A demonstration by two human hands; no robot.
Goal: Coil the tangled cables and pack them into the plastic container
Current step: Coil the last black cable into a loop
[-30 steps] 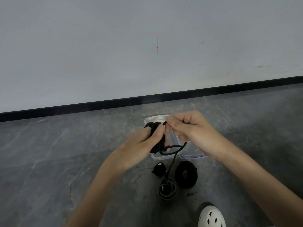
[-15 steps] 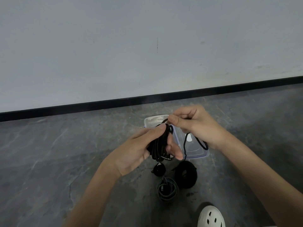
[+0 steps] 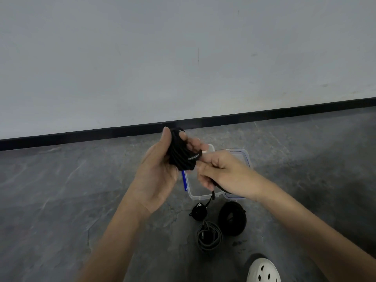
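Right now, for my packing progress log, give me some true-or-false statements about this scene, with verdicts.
The left hand grips a black cable bundle. True.
The plastic container holds three coils. False: the grey coil, small black coil and large black coil lie on the floor outside it.
The right hand is empty. False: it pinches the bundle's loose end.
A white shoe shows at the bottom edge. True.
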